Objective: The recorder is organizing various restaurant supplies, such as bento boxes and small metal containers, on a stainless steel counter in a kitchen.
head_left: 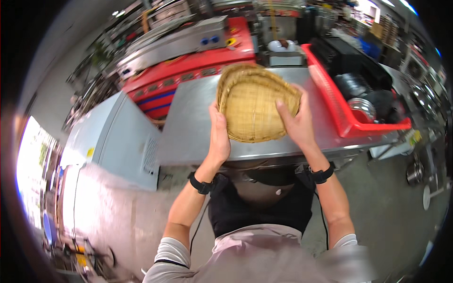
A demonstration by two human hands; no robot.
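We see a tan, shallow, rounded woven bamboo basket (257,111) held in both hands over the shiny grey metal surface (181,115); we cannot tell whether its underside touches it. The left hand (220,136) grips the basket's left edge, its fingers mostly hidden behind the weave. The right hand (299,123) pinches the right rim, thumb pressed on the inner face, other fingers behind. On the right of the surface we find a red, perforated plastic crate (325,96) with dark wares (351,85) inside; left of the surface stands a white, boxy appliance (120,137).
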